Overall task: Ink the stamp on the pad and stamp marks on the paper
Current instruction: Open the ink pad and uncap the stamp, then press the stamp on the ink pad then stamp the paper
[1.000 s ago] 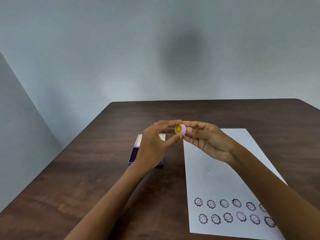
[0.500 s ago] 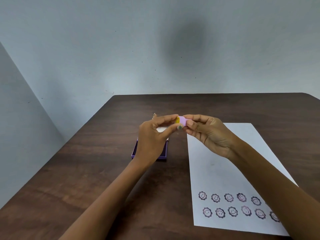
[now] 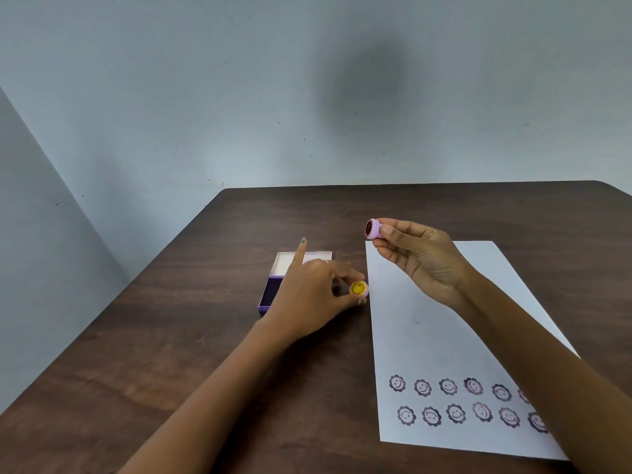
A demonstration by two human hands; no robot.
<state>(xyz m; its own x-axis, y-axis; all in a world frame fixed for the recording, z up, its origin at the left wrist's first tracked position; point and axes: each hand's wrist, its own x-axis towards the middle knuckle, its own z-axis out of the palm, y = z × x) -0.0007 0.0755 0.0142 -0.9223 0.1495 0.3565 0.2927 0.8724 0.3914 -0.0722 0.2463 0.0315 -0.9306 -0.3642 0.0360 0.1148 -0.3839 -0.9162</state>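
I've just pulled the cap (image 3: 359, 289) off the stamp (image 3: 373, 229), so its inked face is bare and ready for the pad (image 3: 272, 292). My right hand (image 3: 420, 258) pinches the stamp at 1 o'clock, above the paper (image 3: 427, 323). My left hand (image 3: 307, 289) pinches the cap low beside the pad, forefinger pointing out.
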